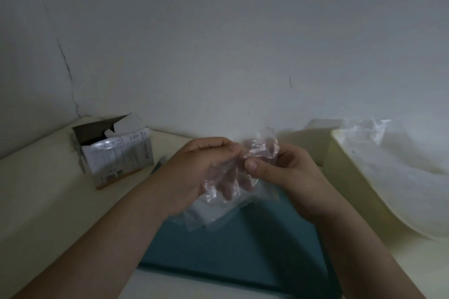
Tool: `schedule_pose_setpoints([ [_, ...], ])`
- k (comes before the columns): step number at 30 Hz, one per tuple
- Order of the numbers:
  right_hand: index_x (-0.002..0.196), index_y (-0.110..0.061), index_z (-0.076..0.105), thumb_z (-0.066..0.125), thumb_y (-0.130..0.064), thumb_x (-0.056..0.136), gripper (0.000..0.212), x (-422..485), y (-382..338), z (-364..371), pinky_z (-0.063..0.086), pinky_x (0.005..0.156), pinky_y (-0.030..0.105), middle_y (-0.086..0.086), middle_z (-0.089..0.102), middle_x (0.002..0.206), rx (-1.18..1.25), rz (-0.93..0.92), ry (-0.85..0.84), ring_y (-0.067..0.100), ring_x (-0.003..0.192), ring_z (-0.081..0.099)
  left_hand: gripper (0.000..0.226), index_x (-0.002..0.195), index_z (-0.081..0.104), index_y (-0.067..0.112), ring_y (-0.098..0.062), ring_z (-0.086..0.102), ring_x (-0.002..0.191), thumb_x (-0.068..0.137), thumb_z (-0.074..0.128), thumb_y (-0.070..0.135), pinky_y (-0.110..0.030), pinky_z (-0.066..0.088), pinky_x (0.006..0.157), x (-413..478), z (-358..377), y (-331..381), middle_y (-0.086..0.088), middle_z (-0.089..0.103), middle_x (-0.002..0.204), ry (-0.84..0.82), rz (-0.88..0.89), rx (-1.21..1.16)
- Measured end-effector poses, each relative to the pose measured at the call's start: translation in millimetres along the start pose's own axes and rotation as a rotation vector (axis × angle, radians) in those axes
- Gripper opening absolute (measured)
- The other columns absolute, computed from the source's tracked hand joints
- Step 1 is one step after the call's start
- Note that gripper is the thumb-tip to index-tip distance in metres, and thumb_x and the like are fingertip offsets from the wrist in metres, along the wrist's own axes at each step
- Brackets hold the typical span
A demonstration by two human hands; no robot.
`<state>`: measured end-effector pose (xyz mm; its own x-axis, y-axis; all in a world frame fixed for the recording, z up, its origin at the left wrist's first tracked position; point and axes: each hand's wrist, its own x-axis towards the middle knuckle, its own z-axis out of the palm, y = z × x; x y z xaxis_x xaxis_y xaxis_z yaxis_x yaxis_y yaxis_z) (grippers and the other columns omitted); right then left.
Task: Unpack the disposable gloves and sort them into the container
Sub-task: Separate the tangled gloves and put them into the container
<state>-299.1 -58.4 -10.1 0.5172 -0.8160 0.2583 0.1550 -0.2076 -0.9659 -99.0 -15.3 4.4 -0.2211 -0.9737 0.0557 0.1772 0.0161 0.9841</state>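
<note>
Both hands meet over the middle of the table on a crumpled clear plastic glove (261,149). My left hand (194,172) grips its lower part, and the film drapes over my left fingers. My right hand (279,167) pinches the upper part between thumb and fingers. Below the hands lies a small pile of clear glove packets (211,213) on a teal mat (230,250). An opened cardboard glove box (116,150) stands at the back left. A cream container (364,177) lined with clear plastic sits at the right.
The cream table (48,201) ends against a grey-white wall (218,43) close behind the hands. A loose clear plastic sheet (364,133) sticks up from the container's back edge. The room is dim.
</note>
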Motion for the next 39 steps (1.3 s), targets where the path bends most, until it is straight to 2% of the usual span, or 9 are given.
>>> schedule_pose_setpoints([
  [4,0.097,0.017,0.07,0.076,-0.014,0.088,0.033,1,7,-1,0.053,0.083,0.049,0.038,0.071,0.096,0.009,0.11,0.179,0.037,0.083,0.067,0.079,0.122,0.07,0.008,-0.036,0.074,0.099,0.087,0.054,0.077,-0.046,0.059,0.081,4,-4,-7,-0.022,0.075,0.114,-0.031,-0.169,-0.067],
  [10,0.082,0.008,0.063,0.076,-0.022,0.093,0.035,3,10,-19,0.038,0.066,0.041,0.017,0.053,0.071,-0.024,0.133,0.414,0.03,0.071,0.046,0.008,0.1,0.075,0.005,-0.026,0.07,0.063,0.098,0.071,0.012,-0.033,0.057,0.055,1,-13,-23,-0.018,0.078,0.086,0.153,-0.055,0.306],
  [14,0.068,-0.011,0.068,0.077,-0.028,0.091,0.029,-2,-1,-29,0.036,0.055,0.027,0.013,0.049,0.063,-0.11,0.122,0.425,0.023,0.058,0.041,0.011,0.098,0.076,0.025,-0.011,0.07,0.065,0.094,0.075,0.035,-0.032,0.059,0.064,6,-42,-33,0.003,0.077,0.085,0.287,-0.024,0.735],
  [18,0.093,-0.006,0.079,0.08,-0.041,0.083,0.037,-9,-9,-26,0.046,0.072,0.045,0.031,0.062,0.08,-0.197,0.167,0.146,0.032,0.073,0.054,0.031,0.099,0.067,0.04,-0.002,0.062,0.084,0.078,0.081,0.058,-0.018,0.048,0.077,6,-53,-48,0.023,0.06,0.096,0.129,-0.087,1.194],
  [25,0.103,0.0,0.078,0.073,-0.015,0.088,0.022,-13,-6,-28,0.047,0.057,0.02,-0.001,0.068,0.068,-0.333,0.138,-0.224,0.007,0.058,0.057,0.024,0.076,0.072,0.04,0.003,0.069,0.079,0.093,0.074,0.023,-0.017,0.05,0.071,14,-68,-61,0.02,0.074,0.081,0.067,-0.039,1.076],
  [28,0.104,0.0,0.079,0.075,-0.011,0.089,0.019,-11,-6,-26,0.06,0.075,0.036,0.005,0.078,0.088,-0.391,0.116,-0.314,0.018,0.079,0.072,0.018,0.082,0.075,0.032,0.005,0.066,0.076,0.098,0.071,0.027,-0.02,0.049,0.072,12,-68,-45,0.02,0.074,0.083,0.193,0.049,0.916],
  [30,0.102,-0.007,0.082,0.079,-0.017,0.087,0.019,-10,-5,-23,0.057,0.096,0.053,0.008,0.077,0.106,-0.451,0.037,-0.272,0.025,0.104,0.072,0.017,0.085,0.076,0.027,0.004,0.064,0.075,0.1,0.068,0.029,-0.022,0.05,0.073,8,-64,-29,0.016,0.075,0.085,0.278,0.113,0.819],
  [34,0.092,-0.018,0.085,0.08,-0.028,0.08,0.016,-8,-7,-18,0.039,0.117,0.045,-0.01,0.062,0.143,-0.459,-0.087,-0.162,0.007,0.145,0.044,0.032,0.094,0.075,0.011,-0.008,0.066,0.078,0.096,0.062,0.04,-0.024,0.051,0.071,-7,-48,-3,-0.008,0.079,0.104,0.18,0.092,0.323],
  [39,0.095,-0.001,0.082,0.077,-0.012,0.085,0.016,-9,-5,-8,0.049,0.102,0.033,0.006,0.076,0.12,-0.325,-0.143,-0.159,0.019,0.126,0.063,0.019,0.093,0.069,0.002,-0.018,0.066,0.08,0.101,0.062,0.018,-0.032,0.05,0.072,-10,-35,-13,-0.009,0.07,0.088,-0.065,-0.037,-0.015],
])
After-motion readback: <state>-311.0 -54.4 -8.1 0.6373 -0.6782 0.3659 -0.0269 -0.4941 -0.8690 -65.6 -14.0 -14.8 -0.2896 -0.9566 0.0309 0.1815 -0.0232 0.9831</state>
